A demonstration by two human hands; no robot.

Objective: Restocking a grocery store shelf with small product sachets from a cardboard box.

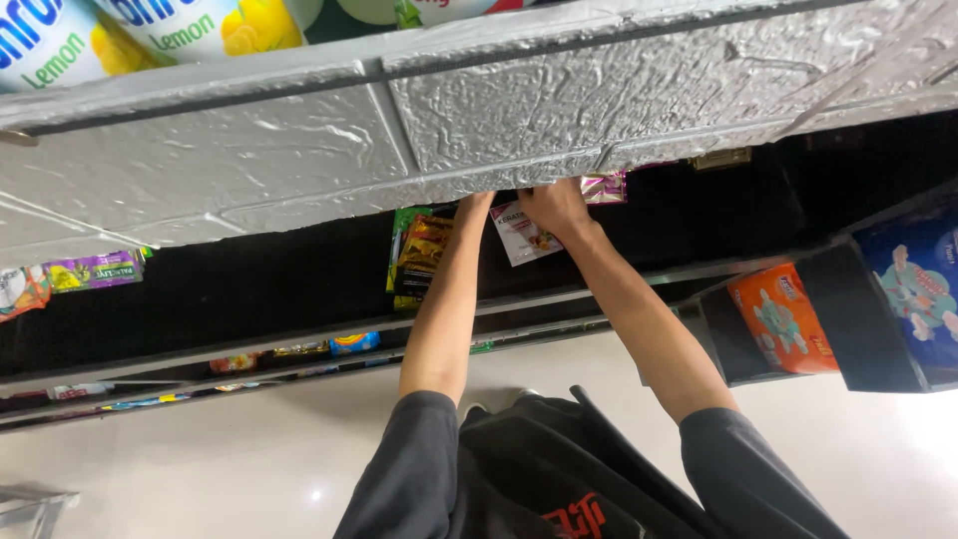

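Both my arms reach forward under a grey textured shelf front (pixel 399 150). My right hand (pixel 555 207) grips the top of a white snack sachet (pixel 523 238) hanging below the shelf edge. My left hand (pixel 477 201) goes up behind the shelf edge, so its fingers are hidden. Just left of my left forearm hang a yellow-brown packet (pixel 423 255) and a green packet (pixel 403 225). A pink-purple packet (pixel 605 188) shows to the right of my right hand.
Bottles with lemon pictures (pixel 190 30) stand on top of the grey shelf. Dark lower shelves (pixel 299 339) hold small packets. An orange pack (pixel 783 319) and a blue pack (pixel 918 284) sit in black compartments at right. Pale floor (pixel 249 459) lies below.
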